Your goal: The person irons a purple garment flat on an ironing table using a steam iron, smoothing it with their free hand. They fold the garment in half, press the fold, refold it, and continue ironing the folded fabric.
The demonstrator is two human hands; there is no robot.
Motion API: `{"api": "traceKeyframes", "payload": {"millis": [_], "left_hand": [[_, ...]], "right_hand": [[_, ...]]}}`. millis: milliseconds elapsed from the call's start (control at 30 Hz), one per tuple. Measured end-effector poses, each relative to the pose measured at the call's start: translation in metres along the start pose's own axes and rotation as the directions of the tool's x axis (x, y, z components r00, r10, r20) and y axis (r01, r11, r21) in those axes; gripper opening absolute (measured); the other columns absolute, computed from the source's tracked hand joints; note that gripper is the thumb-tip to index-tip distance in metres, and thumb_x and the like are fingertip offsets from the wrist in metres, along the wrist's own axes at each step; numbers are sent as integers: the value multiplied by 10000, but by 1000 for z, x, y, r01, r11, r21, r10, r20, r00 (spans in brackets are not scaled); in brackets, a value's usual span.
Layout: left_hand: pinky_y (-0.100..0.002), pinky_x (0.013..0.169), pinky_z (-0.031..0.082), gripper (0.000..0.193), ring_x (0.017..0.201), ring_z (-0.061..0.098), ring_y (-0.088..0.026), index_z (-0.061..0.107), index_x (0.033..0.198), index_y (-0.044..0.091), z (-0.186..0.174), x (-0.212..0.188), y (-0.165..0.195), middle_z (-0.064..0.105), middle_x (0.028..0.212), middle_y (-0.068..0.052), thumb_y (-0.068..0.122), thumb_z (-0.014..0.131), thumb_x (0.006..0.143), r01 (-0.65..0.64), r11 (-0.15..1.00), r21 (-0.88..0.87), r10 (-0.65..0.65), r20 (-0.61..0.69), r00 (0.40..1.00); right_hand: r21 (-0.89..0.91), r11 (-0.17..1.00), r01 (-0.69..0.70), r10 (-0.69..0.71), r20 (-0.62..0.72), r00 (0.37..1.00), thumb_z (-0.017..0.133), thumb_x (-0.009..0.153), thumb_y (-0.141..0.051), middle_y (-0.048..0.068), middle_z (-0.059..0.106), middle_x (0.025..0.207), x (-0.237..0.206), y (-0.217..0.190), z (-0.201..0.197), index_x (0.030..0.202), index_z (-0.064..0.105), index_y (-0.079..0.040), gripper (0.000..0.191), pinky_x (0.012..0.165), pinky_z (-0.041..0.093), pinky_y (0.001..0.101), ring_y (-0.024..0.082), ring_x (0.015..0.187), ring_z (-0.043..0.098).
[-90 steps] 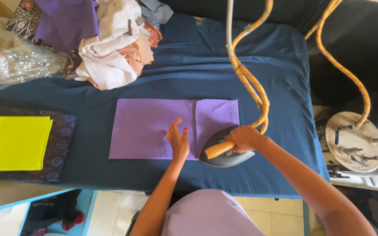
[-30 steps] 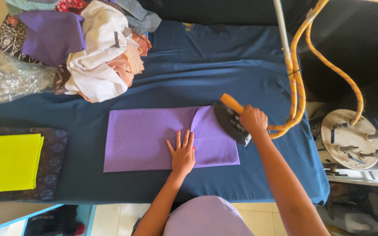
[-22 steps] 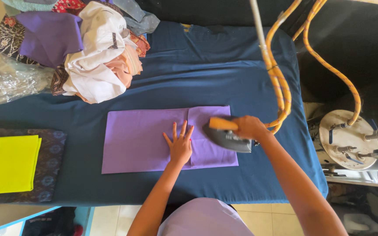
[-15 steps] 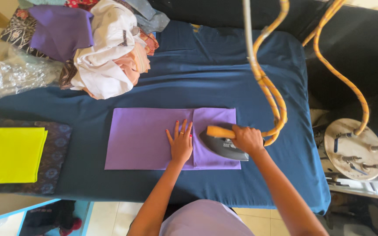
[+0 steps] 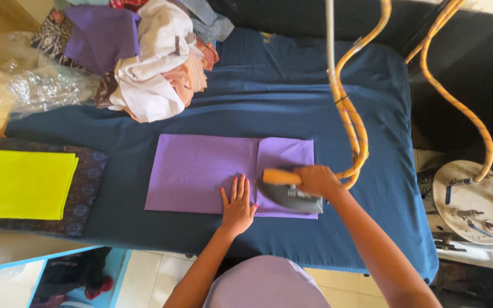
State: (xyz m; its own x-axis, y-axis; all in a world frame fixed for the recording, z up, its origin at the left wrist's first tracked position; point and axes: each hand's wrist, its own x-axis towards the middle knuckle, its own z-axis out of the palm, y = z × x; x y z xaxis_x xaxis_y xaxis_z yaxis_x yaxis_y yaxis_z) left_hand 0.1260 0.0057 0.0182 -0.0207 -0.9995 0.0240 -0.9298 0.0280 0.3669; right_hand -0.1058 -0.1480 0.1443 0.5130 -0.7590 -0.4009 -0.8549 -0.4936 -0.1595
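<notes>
While right hand (image 5: 315,179) irons purple cloth (image 5: 201,171), clothes pile (image 5: 155,74) (rumpled) lies apart.

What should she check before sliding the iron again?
1. Left hand lies flat on the purple cloth, holding it down: ok.
2. Fingers beside the iron, very close to its edge: not ok.
3. Right hand has a closed grip on the iron's wooden handle: ok.
4. Yellow hose hangs beside the iron, off the cloth: ok.
5. Cloth lies smooth on the blue ironing table: ok.
6. Iron heat: cannot tell.
</notes>
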Motion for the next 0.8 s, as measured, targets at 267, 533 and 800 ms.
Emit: {"api": "traceKeyframes", "payload": {"millis": [267,533,800], "left_hand": [[-749,1139,47,774,1546,91,-403,243,1604,294,-3,-5,-1,92,1683,-177,350,637,940,-60,998,5,60,9,998],[-762,1134,107,772,1556,55,-401,246,1603,317,-19,-4,4,27,1695,-167,331,634,936,-13,999,32,5,257,966],[-544,1160,330,538,1447,376,-388,541,1435,185,-55,78,-23,397,1573,-173,337,681,937,-33,974,-223,92,260,961]], "right_hand": [[-32,986,-164,161,-88,983,646,828,-325,162,753,914,-50,30,14,1110,678,-214,305,817,564,534,402,898,727],[109,867,-487,477,-466,745,625,918,-370,215,740,913,9,129,-1,1055,675,-129,281,768,578,559,454,873,726],[49,966,-253,155,-895,418,806,771,-279,106,597,1301,-16,85,4,1254,604,-112,549,971,441,505,371,1254,540]]}}
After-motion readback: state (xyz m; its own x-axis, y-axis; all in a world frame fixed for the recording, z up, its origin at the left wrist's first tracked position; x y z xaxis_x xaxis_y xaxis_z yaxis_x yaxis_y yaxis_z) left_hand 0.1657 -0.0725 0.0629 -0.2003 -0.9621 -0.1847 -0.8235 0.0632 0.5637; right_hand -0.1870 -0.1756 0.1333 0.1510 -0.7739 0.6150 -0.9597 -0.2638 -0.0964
